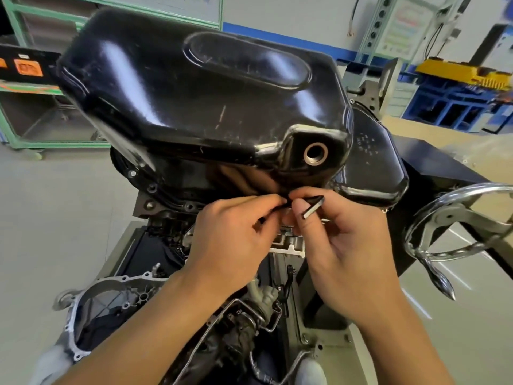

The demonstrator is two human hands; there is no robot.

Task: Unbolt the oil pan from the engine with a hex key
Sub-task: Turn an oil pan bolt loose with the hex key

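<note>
Below one oil pan (194, 87) | left hand (230, 245), right hand (344, 245) pinch one hex key (315, 205)

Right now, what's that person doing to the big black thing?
A person is unbolting the oil pan from an engine that sits upside down, pan on top. Both hands meet at the pan's near rim. The right hand pinches the bent end of a hex key, and the left hand pinches its other end by the rim. The bolt itself is hidden behind the fingers. The pan is not off yet.
</note>
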